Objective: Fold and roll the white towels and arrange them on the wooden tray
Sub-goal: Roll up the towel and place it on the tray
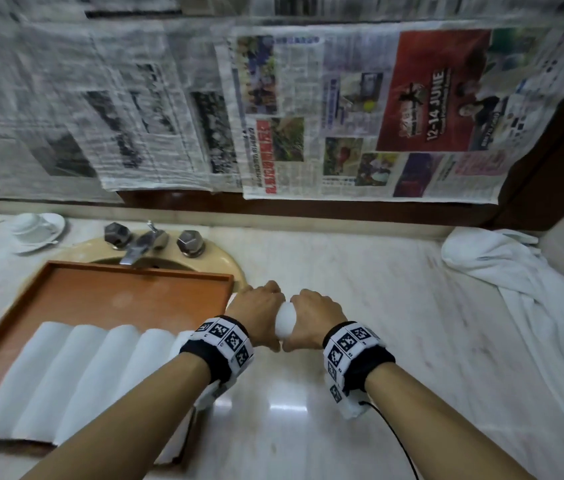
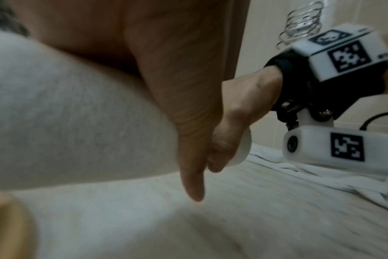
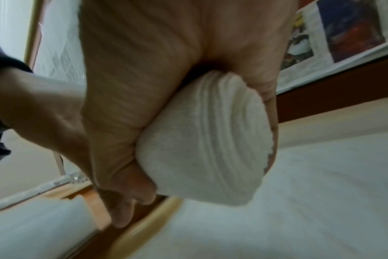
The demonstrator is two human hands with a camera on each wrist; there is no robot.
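Both hands grip one rolled white towel [image 1: 285,318] above the marble counter, just right of the wooden tray [image 1: 128,289]. My left hand [image 1: 261,311] wraps its left part and my right hand [image 1: 315,318] wraps its right part. The right wrist view shows the roll's spiral end [image 3: 210,140] sticking out of the curled fingers [image 3: 126,192]. In the left wrist view the roll [image 2: 73,112] fills the left side under the palm. Several rolled white towels [image 1: 79,375] lie side by side in the tray's near half.
A loose heap of white towels [image 1: 502,271] lies on the counter at the right, trailing toward the front. Behind the tray are a beige sink [image 1: 218,261] with a faucet [image 1: 135,247]. A cup on a saucer [image 1: 36,230] sits far left. Newspaper [image 1: 343,116] covers the wall.
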